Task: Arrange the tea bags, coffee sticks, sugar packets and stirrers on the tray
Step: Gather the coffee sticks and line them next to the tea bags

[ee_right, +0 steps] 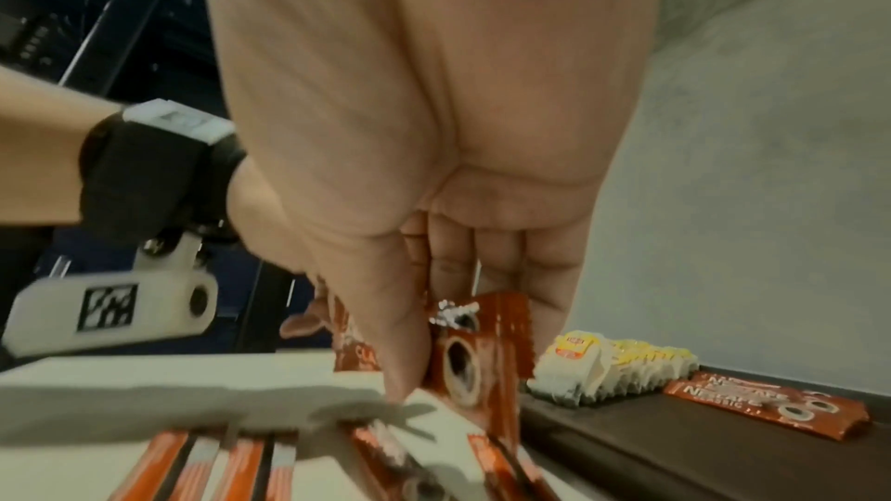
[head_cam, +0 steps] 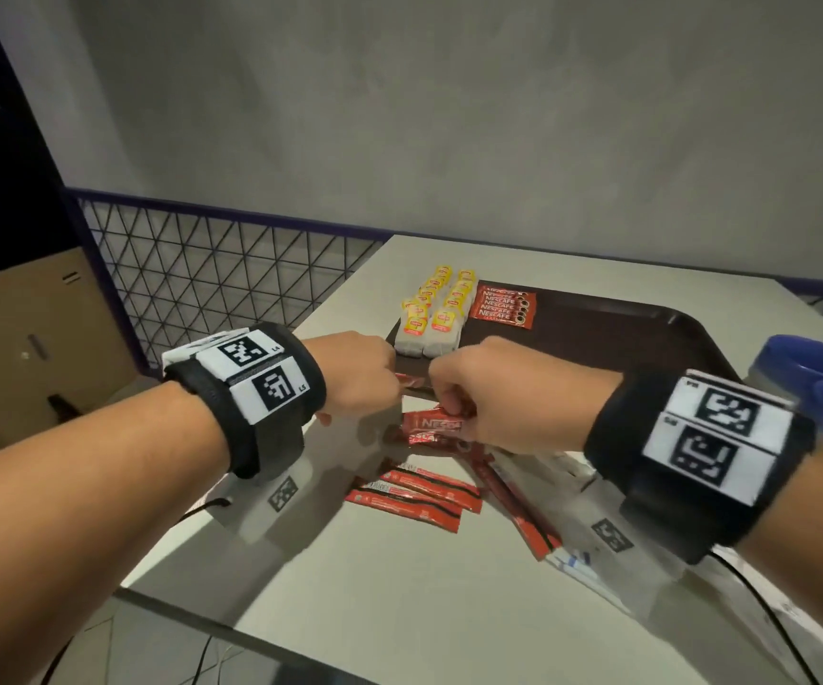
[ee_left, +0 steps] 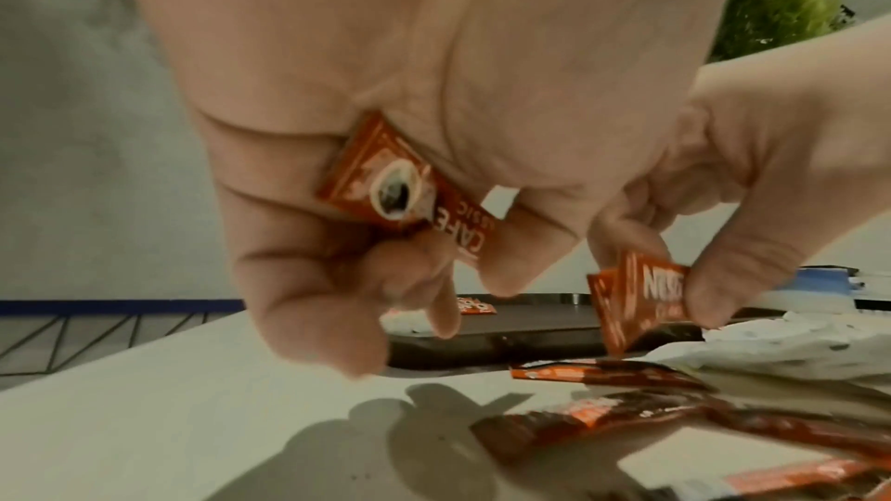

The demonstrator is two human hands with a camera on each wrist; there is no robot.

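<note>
My left hand grips one red coffee stick, held in its curled fingers just in front of the dark brown tray. Close beside it, my right hand pinches a few more coffee sticks, seen upright in the right wrist view. On the tray's far left stand two rows of yellow-labelled tea bags, with a flat group of coffee sticks next to them. Loose red sticks lie on the table under my hands.
White paper packets lie on the table at the right, under my right forearm. A container with a blue lid stands by the tray's right edge. A wire mesh fence borders the table's left side.
</note>
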